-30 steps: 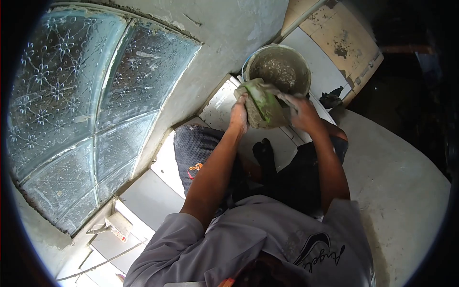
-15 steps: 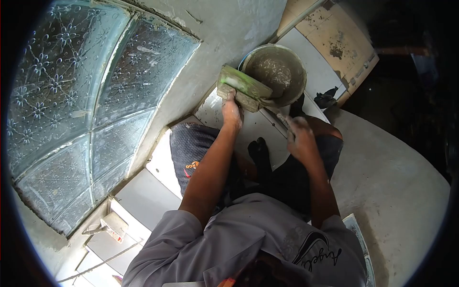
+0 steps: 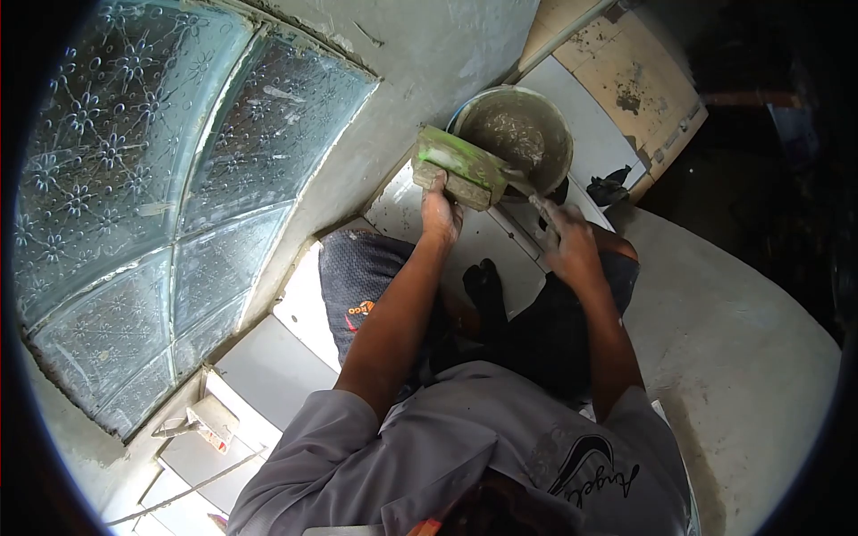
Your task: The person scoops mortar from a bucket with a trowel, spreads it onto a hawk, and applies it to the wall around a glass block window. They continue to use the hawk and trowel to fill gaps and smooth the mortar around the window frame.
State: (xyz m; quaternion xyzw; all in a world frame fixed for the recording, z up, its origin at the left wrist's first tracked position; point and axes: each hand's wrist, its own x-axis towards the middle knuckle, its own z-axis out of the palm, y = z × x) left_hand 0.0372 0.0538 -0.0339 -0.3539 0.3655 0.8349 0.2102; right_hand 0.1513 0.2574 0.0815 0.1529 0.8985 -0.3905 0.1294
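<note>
My left hand [image 3: 441, 213] is closed on a green plastering float [image 3: 458, 163], whose edge smeared with mortar lies over the near left rim of a bucket. Grey wet mortar [image 3: 514, 138] fills part of the bucket [image 3: 560, 121]. In my right hand [image 3: 567, 239] is the handle of a small trowel [image 3: 521, 183]. The trowel's blade is mortar-coated and meets the right end of the float, beside the bucket's near rim. My fingers hide part of both handles.
A patterned glass window [image 3: 116, 179] and a plastered wall [image 3: 429, 54] are on the left. Pale boards [image 3: 581, 116] lie under and behind the bucket, with a crumpled black bag [image 3: 609, 186] on them. A curved grey surface [image 3: 724, 304] extends at right.
The float has shifted slightly right and tilted a little more level. My right hand and the trowel have moved a little, with the blade now at the float's right end.
</note>
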